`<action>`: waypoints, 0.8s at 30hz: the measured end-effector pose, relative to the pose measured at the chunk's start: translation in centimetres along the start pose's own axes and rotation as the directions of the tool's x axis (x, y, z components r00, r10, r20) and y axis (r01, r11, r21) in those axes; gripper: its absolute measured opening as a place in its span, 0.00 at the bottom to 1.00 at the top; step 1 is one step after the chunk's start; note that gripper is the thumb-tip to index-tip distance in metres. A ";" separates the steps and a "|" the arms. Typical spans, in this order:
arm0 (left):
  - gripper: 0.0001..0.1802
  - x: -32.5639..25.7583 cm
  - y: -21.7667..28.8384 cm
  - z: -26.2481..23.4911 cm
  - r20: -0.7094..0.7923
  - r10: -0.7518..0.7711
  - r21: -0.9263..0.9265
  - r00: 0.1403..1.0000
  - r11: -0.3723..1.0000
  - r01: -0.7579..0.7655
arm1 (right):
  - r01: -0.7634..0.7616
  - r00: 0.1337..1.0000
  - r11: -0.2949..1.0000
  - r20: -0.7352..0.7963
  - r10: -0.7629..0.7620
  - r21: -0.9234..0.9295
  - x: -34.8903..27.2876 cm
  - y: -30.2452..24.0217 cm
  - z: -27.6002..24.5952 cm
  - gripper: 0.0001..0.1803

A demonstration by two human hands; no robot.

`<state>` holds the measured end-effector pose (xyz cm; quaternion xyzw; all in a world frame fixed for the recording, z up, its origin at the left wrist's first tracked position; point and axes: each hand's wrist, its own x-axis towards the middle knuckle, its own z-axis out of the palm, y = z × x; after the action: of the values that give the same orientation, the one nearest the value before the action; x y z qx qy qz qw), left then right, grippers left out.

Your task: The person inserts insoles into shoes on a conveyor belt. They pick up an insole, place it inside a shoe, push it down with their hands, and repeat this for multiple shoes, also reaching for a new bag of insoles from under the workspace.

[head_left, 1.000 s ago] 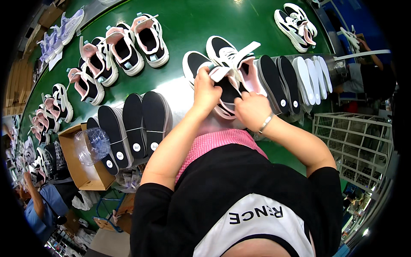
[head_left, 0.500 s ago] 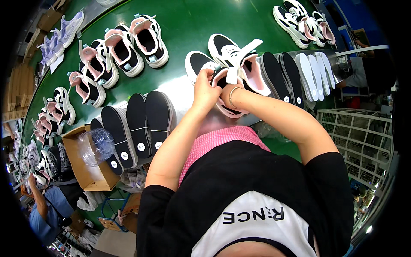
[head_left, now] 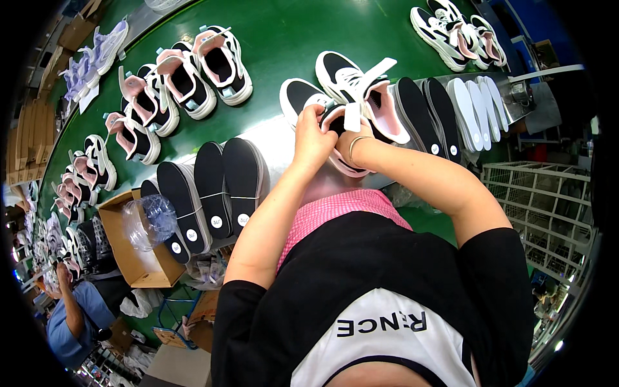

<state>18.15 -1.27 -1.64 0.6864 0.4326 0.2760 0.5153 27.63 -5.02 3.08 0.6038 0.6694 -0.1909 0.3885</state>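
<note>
Moved since a second ago: right hand (head_left: 349,139), no longer at the collar's edge but sunk inside the held sneaker (head_left: 302,95); added at the far right, at least one more sneaker (head_left: 491,44) beside the pair. Grips the padded collar on its left side with left hand (head_left: 313,138) — narrow hold, thumb and fingers closed on the edge. Cannot tell how the right fingers stand, hidden inside.

At lower left, open cardboard box (head_left: 149,278) with a crinkled bundle of clear plastic (head_left: 155,222) in it, bulging at the rim. At right, white wire crate (head_left: 541,213) with open grid walls, contents too dim to tell.

On the held sneaker, black toe panel, white overlays, pink lining; likewise on the second sneaker (head_left: 351,77), just beside at right, with white laces and a long white strip sticking up. Flat, rounded black insoles (head_left: 211,184) in banded stacks at left; slimmer white insoles (head_left: 464,113) at right. Smooth green tabletop (head_left: 277,45), shiny metal ledge (head_left: 278,138).

Held sneaker at the ledge, straight ahead of the torso. Points toe away and leftward, heel toward the checked pink cloth (head_left: 348,209) — long axis slanting from far left to near right.
</note>
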 end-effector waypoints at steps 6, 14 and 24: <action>0.25 -0.1 -0.3 0.2 0.013 0.011 0.041 1.000 0.999 -0.012 | 0.186 0.969 0.957 0.117 -0.216 0.224 -2.7 1.0 -0.9 0.18; 0.24 0.3 -0.9 1.0 0.022 -0.011 -0.064 1.000 0.998 0.012 | 0.145 0.940 0.938 0.251 -0.230 0.314 -2.1 1.7 2.7 0.22; 0.16 0.5 -2.0 0.5 0.153 -0.140 -0.464 0.978 0.864 0.196 | 0.267 0.800 0.948 -0.589 -0.117 0.174 -3.0 2.6 2.7 0.16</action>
<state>18.21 -0.89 -3.73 0.5127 0.3796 0.2881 0.7142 30.78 -8.48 4.22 0.6051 0.7836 -0.1218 0.0700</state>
